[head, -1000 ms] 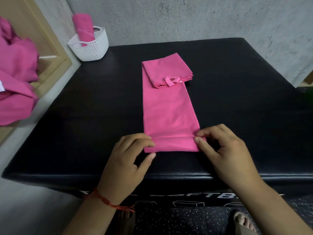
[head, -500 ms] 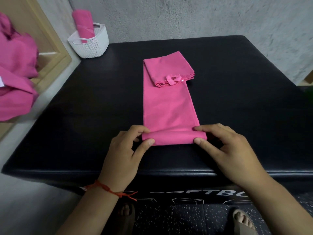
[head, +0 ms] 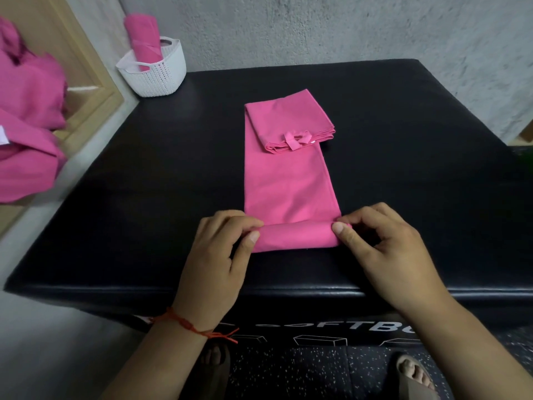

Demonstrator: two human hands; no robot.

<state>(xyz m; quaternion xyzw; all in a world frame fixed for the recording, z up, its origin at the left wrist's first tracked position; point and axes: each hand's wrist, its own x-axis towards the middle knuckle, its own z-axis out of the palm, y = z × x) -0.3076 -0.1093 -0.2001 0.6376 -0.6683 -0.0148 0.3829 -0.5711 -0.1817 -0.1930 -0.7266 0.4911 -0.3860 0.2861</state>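
A long pink cloth lies folded into a strip on the black padded table. Its far end is folded back on itself, with a small loop and snap on top. The near end is rolled into a short tube. My left hand pinches the tube's left end between thumb and fingers. At the tube's right end my right hand pinches it the same way.
A white woven basket stands at the table's far left corner with a rolled pink cloth upright in it. A heap of pink cloth lies on a wooden ledge at the left. A grey wall runs behind the table.
Both hands have rolled the cloth's near end away from me, turning a flat fold into a thicker tube. The flat stretch of the strip has grown shorter.
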